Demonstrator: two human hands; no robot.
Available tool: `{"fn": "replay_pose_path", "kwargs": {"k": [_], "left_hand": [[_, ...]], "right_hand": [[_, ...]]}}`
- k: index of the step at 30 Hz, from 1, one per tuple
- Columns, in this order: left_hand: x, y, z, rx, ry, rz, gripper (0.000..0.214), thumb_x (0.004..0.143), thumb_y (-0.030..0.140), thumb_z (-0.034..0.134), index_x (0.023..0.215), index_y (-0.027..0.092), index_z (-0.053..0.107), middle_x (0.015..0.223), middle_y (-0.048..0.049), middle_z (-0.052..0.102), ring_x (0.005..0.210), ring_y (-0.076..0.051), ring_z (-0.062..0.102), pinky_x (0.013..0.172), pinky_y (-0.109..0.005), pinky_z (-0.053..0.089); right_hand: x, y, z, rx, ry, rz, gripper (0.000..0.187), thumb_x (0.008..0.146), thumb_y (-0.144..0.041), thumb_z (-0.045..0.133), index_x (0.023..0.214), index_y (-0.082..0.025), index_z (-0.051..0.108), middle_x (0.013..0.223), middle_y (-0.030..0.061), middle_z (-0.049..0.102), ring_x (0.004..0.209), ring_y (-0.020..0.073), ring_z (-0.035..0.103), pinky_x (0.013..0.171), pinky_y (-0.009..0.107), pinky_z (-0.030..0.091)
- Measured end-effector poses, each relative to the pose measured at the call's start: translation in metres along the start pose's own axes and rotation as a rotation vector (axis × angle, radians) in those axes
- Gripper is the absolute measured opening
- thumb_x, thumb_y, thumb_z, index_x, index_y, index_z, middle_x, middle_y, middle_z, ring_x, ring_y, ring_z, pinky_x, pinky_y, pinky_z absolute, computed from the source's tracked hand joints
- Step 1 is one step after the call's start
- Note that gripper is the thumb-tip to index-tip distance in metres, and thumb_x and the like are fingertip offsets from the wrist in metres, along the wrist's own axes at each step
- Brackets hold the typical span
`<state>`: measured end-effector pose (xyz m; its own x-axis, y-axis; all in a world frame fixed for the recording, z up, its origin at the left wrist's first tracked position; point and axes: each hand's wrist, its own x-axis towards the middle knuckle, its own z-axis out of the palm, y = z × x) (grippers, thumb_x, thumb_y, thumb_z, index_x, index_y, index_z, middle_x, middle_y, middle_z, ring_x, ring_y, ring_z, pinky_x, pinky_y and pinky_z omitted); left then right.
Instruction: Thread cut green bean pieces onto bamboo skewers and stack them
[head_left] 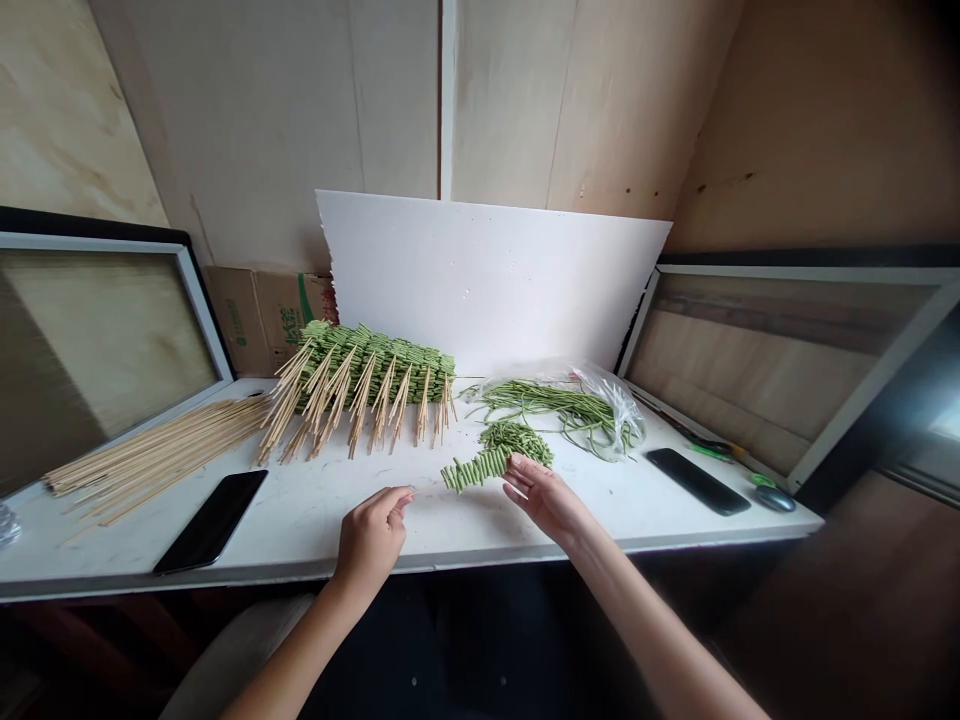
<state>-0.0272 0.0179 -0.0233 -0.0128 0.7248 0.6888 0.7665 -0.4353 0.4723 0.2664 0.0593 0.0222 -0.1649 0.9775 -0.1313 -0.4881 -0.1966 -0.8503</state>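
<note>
Lying far left of your left hand [375, 530], bare skewers [161, 445]: one loose sheaf, overlapping too much to count; these look like stock not yet used.
Dark phone [214, 520]: one, flat on the white tabletop [307, 520], to the left of your left fingers and apart from them.
Cardboard box [259, 315]: one, well beyond your left fingers and to their left.
Stack of loaded skewers [375, 365]: one, beyond your left fingers, stick ends towards you in roughly eight fans; you can't count single sticks here. I judge this the done share, and a large one.
Left hand: thumb and forefinger pinching the bare end of one skewer [427, 489].
Bean row [476, 470]: between your two sets of fingertips, threaded crosswise on that skewer; a dozen or more pieces, so this one seems well along.
Right hand [544, 495]: fingertips closed at the row's right end, apparently gripping the last pieces; how firmly, I cannot tell.
Loose cut pieces [517, 438]: one pile just beyond your right fingers, too many to count; seemingly left to thread.
Uncut beans [551, 397]: one bundle, partly inside one clear bag [611, 385], farther beyond your right fingers; seemingly left to cut.
Second phone [697, 480]: one, well right of your right fingers.
</note>
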Motion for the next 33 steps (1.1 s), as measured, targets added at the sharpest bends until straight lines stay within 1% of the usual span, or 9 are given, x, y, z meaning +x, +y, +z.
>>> {"fn": "replay_pose_path", "kwargs": {"k": [3,6,11,14,19,22,28,33], "left_hand": [[0.0001,0.0005,-0.0015,-0.001,-0.010,0.021,0.044,0.076,-0.002,0.042,0.094,0.023,0.074,0.089,-0.0009,0.081,0.081,-0.018,0.078,0.070,-0.024,0.057],[0.0007,0.0006,-0.0026,0.013,-0.025,0.024,0.045,0.075,-0.002,0.042,0.094,0.023,0.075,0.089,-0.0009,0.081,0.081,-0.018,0.077,0.071,-0.024,0.057],[0.0013,-0.0003,-0.0029,0.039,-0.026,0.036,0.046,0.076,-0.003,0.043,0.095,0.024,0.075,0.089,-0.0012,0.081,0.081,-0.019,0.076,0.070,-0.025,0.056],[0.0013,-0.0008,-0.0028,0.047,-0.021,0.057,0.046,0.076,-0.004,0.043,0.096,0.023,0.075,0.090,-0.0014,0.080,0.082,-0.018,0.076,0.072,-0.025,0.056],[0.0016,-0.0001,-0.0042,0.059,-0.010,0.087,0.043,0.080,-0.003,0.043,0.095,0.023,0.075,0.088,-0.0019,0.080,0.083,-0.019,0.076,0.070,-0.025,0.054],[0.0012,0.0007,-0.0054,0.050,-0.012,0.101,0.044,0.078,-0.003,0.043,0.093,0.022,0.075,0.086,-0.0018,0.079,0.081,-0.019,0.075,0.070,-0.025,0.054],[0.0005,-0.0017,-0.0044,0.029,-0.026,0.083,0.043,0.077,-0.003,0.043,0.092,0.022,0.074,0.086,-0.0024,0.079,0.081,-0.019,0.074,0.072,-0.025,0.054],[-0.0001,-0.0026,-0.0028,0.026,-0.047,0.078,0.044,0.075,-0.004,0.043,0.090,0.022,0.074,0.086,-0.0027,0.078,0.079,-0.018,0.074,0.073,-0.025,0.055]], "right_hand": [[-0.0004,-0.0008,-0.0010,-0.038,0.026,-0.007,0.033,0.069,-0.043,0.092,0.093,-0.025,0.079,0.108,0.0050,0.078,0.111,0.0228,0.067,0.095,0.034,0.049],[-0.0011,-0.0019,-0.0019,-0.100,0.038,-0.023,0.036,0.067,-0.046,0.092,0.091,-0.023,0.079,0.109,0.0073,0.078,0.115,0.0251,0.066,0.093,0.034,0.049],[-0.0035,-0.0046,0.0015,-0.202,0.064,-0.095,0.041,0.061,-0.050,0.093,0.086,-0.020,0.079,0.103,0.0106,0.078,0.110,0.0288,0.068,0.093,0.038,0.051],[-0.0052,-0.0066,0.0053,-0.227,0.089,-0.120,0.041,0.059,-0.048,0.095,0.083,-0.019,0.079,0.100,0.0106,0.078,0.108,0.0289,0.068,0.093,0.038,0.052],[-0.0068,-0.0079,0.0072,-0.231,0.076,-0.117,0.036,0.060,-0.042,0.096,0.083,-0.019,0.080,0.097,0.0086,0.077,0.103,0.0266,0.068,0.093,0.039,0.052],[-0.0068,-0.0059,0.0056,-0.223,0.045,-0.100,0.036,0.061,-0.043,0.095,0.083,-0.019,0.080,0.096,0.0079,0.076,0.102,0.0256,0.067,0.093,0.039,0.053],[-0.0046,-0.0009,0.0010,-0.235,-0.005,-0.064,0.037,0.065,-0.045,0.093,0.087,-0.019,0.079,0.100,0.0091,0.076,0.106,0.0267,0.067,0.093,0.039,0.054],[-0.0032,-0.0001,-0.0019,-0.272,0.003,-0.070,0.037,0.068,-0.047,0.091,0.090,-0.020,0.080,0.104,0.0091,0.076,0.106,0.0258,0.067,0.093,0.039,0.053]]}}
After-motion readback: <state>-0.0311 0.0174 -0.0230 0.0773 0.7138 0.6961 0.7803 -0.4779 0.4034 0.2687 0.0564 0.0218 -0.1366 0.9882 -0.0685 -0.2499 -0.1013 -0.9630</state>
